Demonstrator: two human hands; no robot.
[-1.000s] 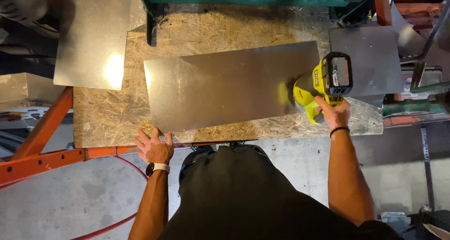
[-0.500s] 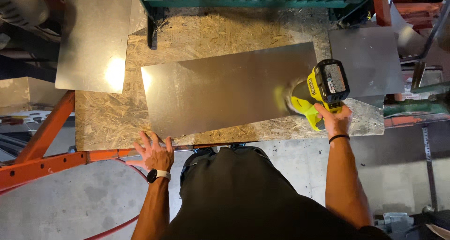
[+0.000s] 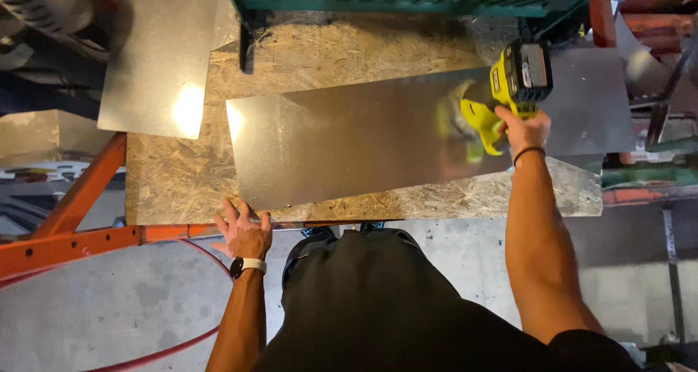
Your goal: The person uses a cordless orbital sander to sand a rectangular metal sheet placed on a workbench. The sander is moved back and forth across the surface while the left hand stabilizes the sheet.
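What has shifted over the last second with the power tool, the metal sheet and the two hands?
The right hand has drawn the yellow power tool up and back from the sheet's right edge. The left hand slid down off the metal sheet corner; it now rests at the wooden board front edge. The sheet lies about where it was, and the second sheet at upper left has not moved.

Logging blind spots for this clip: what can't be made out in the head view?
- Working end of the yellow power tool: hidden by its own body and the right hand.
- Left hand fingertips: whether they press the metal sheet or the board edge is unclear.
- Second sheet: cut off by the top edge.
- Feet: hidden by the torso.
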